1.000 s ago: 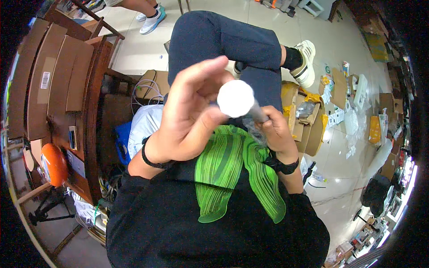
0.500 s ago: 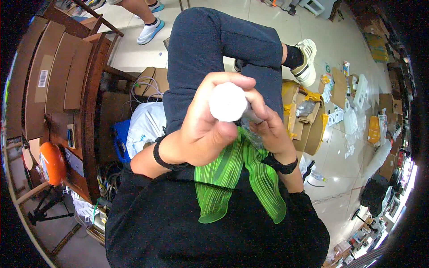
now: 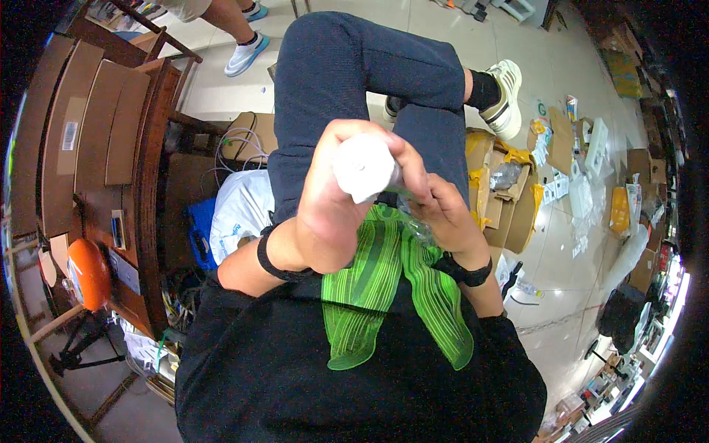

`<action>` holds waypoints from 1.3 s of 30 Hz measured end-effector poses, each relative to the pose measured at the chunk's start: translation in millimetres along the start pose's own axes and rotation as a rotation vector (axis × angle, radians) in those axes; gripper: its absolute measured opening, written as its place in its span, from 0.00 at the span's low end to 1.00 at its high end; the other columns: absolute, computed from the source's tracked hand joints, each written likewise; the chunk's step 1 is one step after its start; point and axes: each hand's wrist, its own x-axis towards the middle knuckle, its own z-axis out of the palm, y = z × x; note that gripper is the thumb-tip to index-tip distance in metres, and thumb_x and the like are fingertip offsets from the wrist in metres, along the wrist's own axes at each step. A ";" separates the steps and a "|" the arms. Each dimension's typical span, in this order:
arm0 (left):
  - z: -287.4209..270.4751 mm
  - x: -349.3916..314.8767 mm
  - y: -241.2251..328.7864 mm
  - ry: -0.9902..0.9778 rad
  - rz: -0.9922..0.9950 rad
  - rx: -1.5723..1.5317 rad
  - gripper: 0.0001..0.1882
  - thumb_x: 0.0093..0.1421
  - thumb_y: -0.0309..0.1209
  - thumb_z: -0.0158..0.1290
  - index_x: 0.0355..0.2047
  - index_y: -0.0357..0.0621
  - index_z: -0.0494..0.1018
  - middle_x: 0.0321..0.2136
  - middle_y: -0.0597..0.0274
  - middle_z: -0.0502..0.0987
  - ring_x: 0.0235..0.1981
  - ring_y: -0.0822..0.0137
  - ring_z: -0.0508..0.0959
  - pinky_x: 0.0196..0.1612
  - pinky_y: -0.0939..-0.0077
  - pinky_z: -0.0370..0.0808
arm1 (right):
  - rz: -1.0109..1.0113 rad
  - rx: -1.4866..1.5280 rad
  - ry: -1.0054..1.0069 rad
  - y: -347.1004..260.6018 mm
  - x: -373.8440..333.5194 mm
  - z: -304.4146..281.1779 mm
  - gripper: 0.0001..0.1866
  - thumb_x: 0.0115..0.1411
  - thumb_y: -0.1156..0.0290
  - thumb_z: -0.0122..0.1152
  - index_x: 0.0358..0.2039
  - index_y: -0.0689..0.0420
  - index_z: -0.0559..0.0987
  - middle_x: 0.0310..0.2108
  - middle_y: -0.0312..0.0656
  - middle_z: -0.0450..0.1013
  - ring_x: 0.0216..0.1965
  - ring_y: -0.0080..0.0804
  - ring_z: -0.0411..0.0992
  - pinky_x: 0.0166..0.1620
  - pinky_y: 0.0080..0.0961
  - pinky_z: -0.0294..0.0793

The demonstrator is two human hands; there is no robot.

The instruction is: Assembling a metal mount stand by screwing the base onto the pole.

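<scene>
My left hand (image 3: 325, 221) is wrapped round a white object with a rounded end (image 3: 364, 168), held up in front of my chest. Its end faces up, with a small pointed edge at the bottom; the rest of it is hidden by my fingers. My right hand (image 3: 452, 221) is closed just to the right and lower, fingertips close to the left hand. Crinkled clear plastic (image 3: 419, 224) shows beside its fingers. Below both hands, a green striped scarf (image 3: 362, 295) hangs in two ends over my black top.
To the left stand a dark wooden cabinet (image 3: 144, 214) with cardboard boxes (image 3: 66, 133) and a white plastic bag (image 3: 242, 207). An open carton (image 3: 509, 214) lies at my right, with packaging scraps on the tiled floor (image 3: 561, 277). Another person's shoe (image 3: 247, 55) is at the far left.
My left hand has tilted and shifted slightly left with the white object, and its thumb has swung out of sight. The right hand stays nearly in place.
</scene>
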 end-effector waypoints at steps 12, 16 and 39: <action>-3.8 -1.2 4.7 0.032 -0.112 -0.073 0.35 0.53 0.67 0.33 0.42 0.49 0.60 0.26 0.58 0.67 0.27 0.62 0.69 0.43 0.59 0.66 | 0.036 -0.013 -0.050 -4.1 0.0 -3.8 0.19 0.62 0.56 0.44 0.34 0.62 0.69 0.23 0.46 0.66 0.23 0.37 0.68 0.27 0.28 0.64; -6.1 -1.2 -7.0 -0.086 0.142 0.044 0.31 0.60 0.59 0.30 0.42 0.40 0.57 0.29 0.51 0.68 0.29 0.64 0.71 0.37 0.69 0.70 | 0.010 -0.070 -0.034 -2.6 -0.7 -3.7 0.21 0.63 0.54 0.44 0.33 0.62 0.69 0.23 0.45 0.66 0.23 0.37 0.68 0.27 0.28 0.64; -12.8 0.6 -0.3 0.063 -0.079 -0.124 0.32 0.59 0.63 0.25 0.39 0.47 0.60 0.24 0.64 0.64 0.25 0.66 0.66 0.40 0.62 0.66 | 0.062 -0.053 -0.059 -12.0 3.2 -4.3 0.21 0.62 0.53 0.44 0.33 0.62 0.71 0.20 0.44 0.66 0.21 0.37 0.69 0.25 0.27 0.64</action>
